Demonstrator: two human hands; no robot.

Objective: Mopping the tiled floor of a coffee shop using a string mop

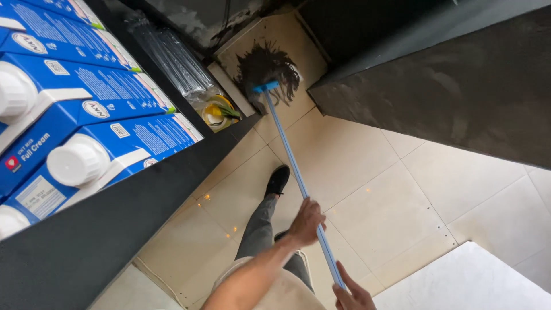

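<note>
Where the dark counter [86, 252] fills the left side, blue milk cartons [86, 115] with white caps lie in a row on it, and beyond its far end a clear bag [189, 80] of rubbish sits on the floor. Further right, a black shoe [278, 180] stands on the beige floor tiles [367, 172]. The left hand [307, 221] wraps its fingers shut around the light blue mop handle [293, 166], whose dark stringy mop head [267, 69] rests on the tiles in the far corner. Lower down, the right hand [353, 295] holds the handle's near end; its fingers are partly out of view, so their grip cannot be told. A dark cabinet [447, 86] fills the right
</note>
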